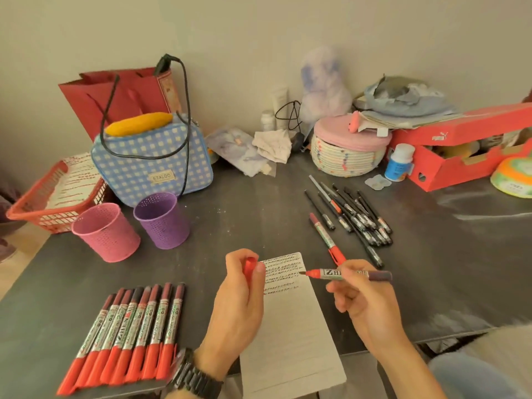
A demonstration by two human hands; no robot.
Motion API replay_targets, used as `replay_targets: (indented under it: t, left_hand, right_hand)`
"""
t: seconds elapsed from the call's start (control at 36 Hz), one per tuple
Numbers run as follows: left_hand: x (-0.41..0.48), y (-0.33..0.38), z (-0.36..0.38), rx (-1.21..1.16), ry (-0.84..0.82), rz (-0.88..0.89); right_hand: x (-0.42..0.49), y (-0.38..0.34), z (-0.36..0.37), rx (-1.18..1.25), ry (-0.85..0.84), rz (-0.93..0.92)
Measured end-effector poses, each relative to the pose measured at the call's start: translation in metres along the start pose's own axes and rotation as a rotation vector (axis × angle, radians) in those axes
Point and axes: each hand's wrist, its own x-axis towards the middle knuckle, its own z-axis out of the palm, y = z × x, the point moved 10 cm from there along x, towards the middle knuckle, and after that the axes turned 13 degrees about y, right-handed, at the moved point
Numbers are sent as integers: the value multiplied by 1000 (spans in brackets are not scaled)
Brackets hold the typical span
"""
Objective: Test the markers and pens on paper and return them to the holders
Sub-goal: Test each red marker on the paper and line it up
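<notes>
The right hand (365,295) is gripping an uncapped red marker (345,275) in curled fingers, its tip pointing left at the right edge of the paper (288,326) beside the scribbled lines (touching the sheet or not, I cannot tell), while the left hand (241,292) is pinching the red cap (250,267) over the sheet's left edge. On the desk (259,203) a row of markers (129,332) is lying capped at the near left, the pink holder (106,231) and purple holder (161,220) are standing upright side by side behind it, and black pens (354,217) are lying heaped at the far right.
</notes>
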Motion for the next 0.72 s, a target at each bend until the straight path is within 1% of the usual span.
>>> replay_targets:
  t: [0.14,0.25,0.33,0.47,0.61,0.72]
  left_hand:
    - [5,4,16,13,-48,23]
    - [1,8,30,-18,-167,24]
    - [-3,11,36,-39,-220,32]
    - [-4,7,36,-73,-235,-37]
    - [-4,13,35,-36,-244,-3]
    - [-5,18,39,-33,-272,14]
  right_hand:
    - [0,0,0,7,-37,-25]
    - [1,0,0,31,-40,-24]
    - [1,1,-1,45,-44,-22]
    - [1,2,-3,81,-51,-13]
    - [0,1,-1,67,-85,-23]
    - [0,1,0,7,-92,-44]
